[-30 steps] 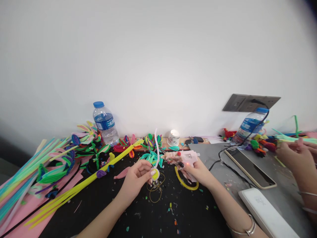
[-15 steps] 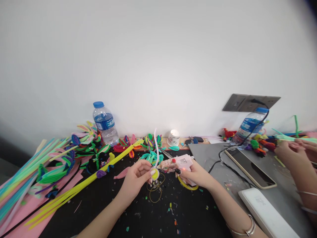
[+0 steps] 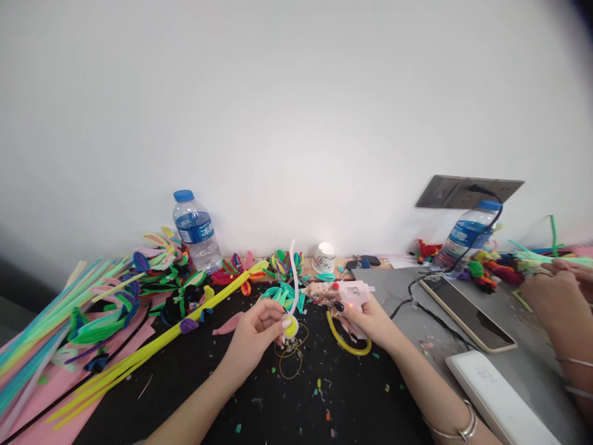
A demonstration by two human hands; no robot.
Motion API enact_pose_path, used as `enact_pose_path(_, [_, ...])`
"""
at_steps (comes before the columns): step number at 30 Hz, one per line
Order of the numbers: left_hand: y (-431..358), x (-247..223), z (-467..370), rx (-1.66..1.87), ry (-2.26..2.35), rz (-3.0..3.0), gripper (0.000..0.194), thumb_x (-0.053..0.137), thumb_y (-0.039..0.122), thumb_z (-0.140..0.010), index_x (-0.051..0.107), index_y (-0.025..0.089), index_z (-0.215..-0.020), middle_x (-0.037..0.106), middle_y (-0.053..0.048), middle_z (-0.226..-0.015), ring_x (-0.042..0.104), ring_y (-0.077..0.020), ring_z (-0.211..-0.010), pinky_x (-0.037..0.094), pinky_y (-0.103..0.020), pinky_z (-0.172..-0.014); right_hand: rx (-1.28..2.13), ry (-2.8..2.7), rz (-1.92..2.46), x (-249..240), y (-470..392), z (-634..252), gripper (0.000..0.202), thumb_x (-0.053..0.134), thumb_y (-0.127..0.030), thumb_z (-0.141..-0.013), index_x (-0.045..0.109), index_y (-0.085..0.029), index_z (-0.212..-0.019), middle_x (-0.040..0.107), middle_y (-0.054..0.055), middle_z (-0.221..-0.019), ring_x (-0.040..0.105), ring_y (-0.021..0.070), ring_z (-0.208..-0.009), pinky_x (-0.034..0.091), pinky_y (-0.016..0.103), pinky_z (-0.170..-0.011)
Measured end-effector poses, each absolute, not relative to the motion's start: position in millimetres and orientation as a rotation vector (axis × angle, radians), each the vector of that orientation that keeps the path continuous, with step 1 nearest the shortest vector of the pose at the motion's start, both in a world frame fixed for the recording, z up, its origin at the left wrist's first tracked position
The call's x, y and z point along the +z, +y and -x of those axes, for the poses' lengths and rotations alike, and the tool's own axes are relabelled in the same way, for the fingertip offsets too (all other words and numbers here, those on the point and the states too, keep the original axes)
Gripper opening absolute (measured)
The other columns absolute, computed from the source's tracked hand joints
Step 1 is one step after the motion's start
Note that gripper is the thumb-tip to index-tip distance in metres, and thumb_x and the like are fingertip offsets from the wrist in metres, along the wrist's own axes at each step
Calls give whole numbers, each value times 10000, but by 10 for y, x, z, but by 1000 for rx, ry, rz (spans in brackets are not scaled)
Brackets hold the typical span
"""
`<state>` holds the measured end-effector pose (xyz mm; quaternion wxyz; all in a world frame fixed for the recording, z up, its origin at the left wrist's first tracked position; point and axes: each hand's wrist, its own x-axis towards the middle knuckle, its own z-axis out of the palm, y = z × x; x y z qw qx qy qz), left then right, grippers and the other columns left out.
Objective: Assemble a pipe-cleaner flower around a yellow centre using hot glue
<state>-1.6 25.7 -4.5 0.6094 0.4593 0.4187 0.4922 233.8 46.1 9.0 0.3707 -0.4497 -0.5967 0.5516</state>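
Between its thumb and fingers, my left hand (image 3: pixel 262 327) pinches a small round yellow-and-white pipe cleaner piece (image 3: pixel 291 326). A pale lilac stem (image 3: pixel 295 278) rises from that piece and curves upward. My right hand (image 3: pixel 365 318) is wrapped round the handle of a pink glue gun (image 3: pixel 340 293), whose decorated nozzle points left toward the stem without touching the yellow piece. An orange light glows near the grip. Below the gun a yellow ring (image 3: pixel 347 346) lies on the black surface, and thin golden loops (image 3: pixel 291 360) lie under the yellow piece.
Pipe cleaners (image 3: pixel 152 346) and a water bottle (image 3: pixel 197 232) are on the left. A paper cup (image 3: pixel 324 258) stands by the wall. At right are a phone (image 3: pixel 467 314), a white power bank (image 3: pixel 495 395), black cables (image 3: pixel 412 293) and another person's hands (image 3: pixel 553 287).
My right hand has drawn the glue gun up and to the right, away from the yellow-and-white piece. The gun now sits more level. My left hand has hardly moved.
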Motion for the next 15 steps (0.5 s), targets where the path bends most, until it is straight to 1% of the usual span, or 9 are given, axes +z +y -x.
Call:
enact_pose_path(4, [260, -43, 17, 1139, 973, -1062, 271, 741, 322, -635, 551, 174, -761, 636, 16, -654, 549, -103, -480, 452, -229, -474, 1410, -1530, 1140, 88, 457, -2343, 336, 567, -483, -782, 516, -160, -863, 483, -46, -498, 389, 74, -384, 290, 186, -364])
enact_pose_path(7, [262, -43, 21, 1134, 964, -1061, 265, 739, 314, -641, 547, 176, -760, 628, 21, -654, 547, -101, -480, 450, -226, -475, 1407, -1548, 1169, 96, 447, -2332, 353, 560, -496, -780, 520, -159, -876, 475, -53, -489, 372, 67, -366, 279, 184, -356])
enact_pose_path(15, [239, -60, 17, 1069, 882, -1073, 244, 733, 284, -662, 543, 174, -769, 611, 31, -628, 532, -92, -483, 440, -216, -472, 1398, -1514, 1172, 135, 432, -2304, 394, 577, -516, -757, 465, -166, -899, 477, -65, -481, 367, 61, -355, 295, 178, -348])
